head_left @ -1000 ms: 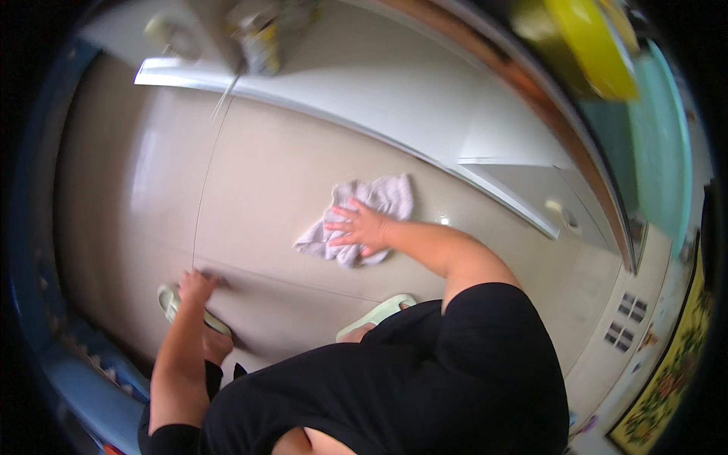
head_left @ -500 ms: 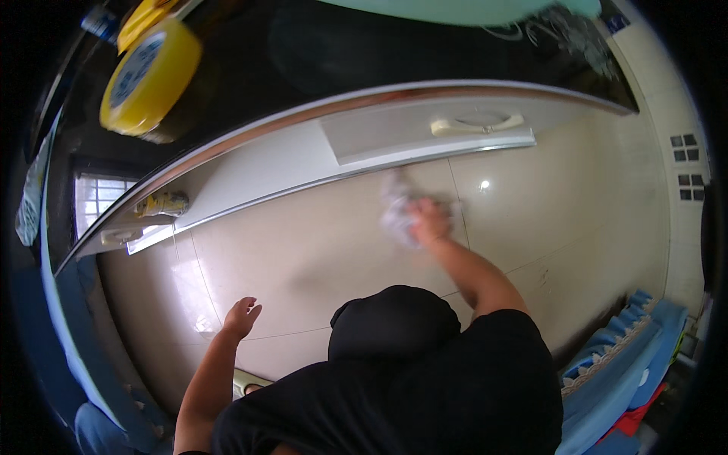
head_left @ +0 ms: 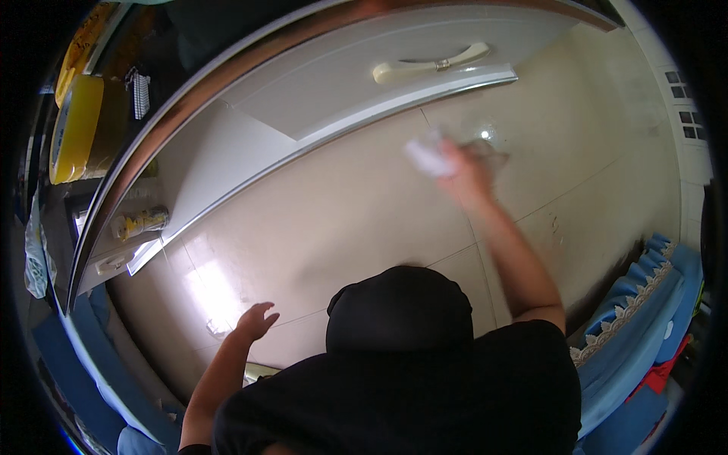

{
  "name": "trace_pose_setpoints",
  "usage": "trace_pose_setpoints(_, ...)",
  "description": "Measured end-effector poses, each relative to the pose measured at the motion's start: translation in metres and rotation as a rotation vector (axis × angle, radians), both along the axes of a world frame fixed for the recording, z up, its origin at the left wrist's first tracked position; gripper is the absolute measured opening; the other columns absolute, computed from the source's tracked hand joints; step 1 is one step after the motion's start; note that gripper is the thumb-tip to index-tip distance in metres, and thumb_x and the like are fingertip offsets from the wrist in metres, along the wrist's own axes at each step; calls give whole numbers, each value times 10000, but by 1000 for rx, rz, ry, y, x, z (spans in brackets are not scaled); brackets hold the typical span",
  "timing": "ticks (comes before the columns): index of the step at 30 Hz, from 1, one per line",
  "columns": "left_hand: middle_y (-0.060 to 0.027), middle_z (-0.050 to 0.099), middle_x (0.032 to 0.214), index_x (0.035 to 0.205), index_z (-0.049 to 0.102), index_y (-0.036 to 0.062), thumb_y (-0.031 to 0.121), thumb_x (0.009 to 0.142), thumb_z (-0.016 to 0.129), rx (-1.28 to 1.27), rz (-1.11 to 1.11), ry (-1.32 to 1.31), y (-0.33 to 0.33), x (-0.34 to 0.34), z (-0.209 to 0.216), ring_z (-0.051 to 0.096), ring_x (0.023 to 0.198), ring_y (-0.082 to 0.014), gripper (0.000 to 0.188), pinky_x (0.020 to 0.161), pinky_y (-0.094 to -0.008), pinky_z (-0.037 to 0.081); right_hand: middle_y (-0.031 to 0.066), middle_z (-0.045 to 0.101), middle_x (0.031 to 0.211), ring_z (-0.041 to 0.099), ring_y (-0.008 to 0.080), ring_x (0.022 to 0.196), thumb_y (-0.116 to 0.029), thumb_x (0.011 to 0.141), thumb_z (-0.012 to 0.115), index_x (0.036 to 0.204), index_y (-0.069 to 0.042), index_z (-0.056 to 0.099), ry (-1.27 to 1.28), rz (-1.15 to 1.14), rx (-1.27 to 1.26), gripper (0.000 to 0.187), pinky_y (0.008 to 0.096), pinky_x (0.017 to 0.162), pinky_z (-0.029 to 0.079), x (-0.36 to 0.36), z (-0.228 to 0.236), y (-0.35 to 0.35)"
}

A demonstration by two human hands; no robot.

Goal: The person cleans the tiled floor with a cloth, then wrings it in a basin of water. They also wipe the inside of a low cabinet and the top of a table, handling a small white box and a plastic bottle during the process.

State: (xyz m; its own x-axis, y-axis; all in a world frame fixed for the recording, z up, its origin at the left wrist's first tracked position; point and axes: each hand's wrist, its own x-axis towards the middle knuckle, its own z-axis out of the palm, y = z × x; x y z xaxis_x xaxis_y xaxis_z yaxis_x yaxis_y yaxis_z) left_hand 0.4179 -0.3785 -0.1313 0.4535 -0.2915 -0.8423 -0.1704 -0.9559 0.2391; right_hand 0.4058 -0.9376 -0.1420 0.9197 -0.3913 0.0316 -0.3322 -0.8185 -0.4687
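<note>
My right hand (head_left: 472, 182), smeared by motion, is closed on a pale cloth (head_left: 429, 155) over the glossy beige tiled floor (head_left: 364, 227). The cloth's edges are blurred, and I cannot tell how much of it touches the tiles. Just beyond it runs the metal-edged foot of a white cabinet (head_left: 303, 91), whose front carries a cream handle (head_left: 432, 68). My left hand (head_left: 256, 322) hangs at the lower left, apart from everything, with its fingers loosely stretched and nothing in them.
On the dark counter at the upper left stands a big yellow tape roll (head_left: 80, 129). A jar-like container (head_left: 140, 223) with yellow marks sits near the cabinet's left part. Blue fabric with lace trim (head_left: 641, 311) borders the right side; more blue fabric (head_left: 91, 364) lies left.
My right hand has swept the cloth to the right and farther from me. The view has shifted, so the cabinet front shows larger. My left hand stays open.
</note>
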Motion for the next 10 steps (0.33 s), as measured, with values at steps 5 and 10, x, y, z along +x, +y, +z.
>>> trace_pose_setpoints(5, -152, 573, 1161, 1188, 540, 56, 345, 853, 587, -136, 162, -60, -24, 12, 3, 565, 1033, -274, 444, 886, -361, 454, 109, 554, 1047, 506, 363, 998, -334, 865, 484, 1131, -283, 595, 0, 684, -139, 292, 523, 832, 393, -46, -99, 172)
trace_pose_setpoints(10, -145, 551, 1194, 1195, 542, 88, 335, 863, 577, -84, -133, -75, -23, 26, 37, 524, 1105, -282, 416, 933, -361, 427, 17, 512, 998, 523, 230, 874, -266, 887, 428, 1144, -311, 575, -115, 755, -120, 299, 496, 708, 417, -57, -120, 175)
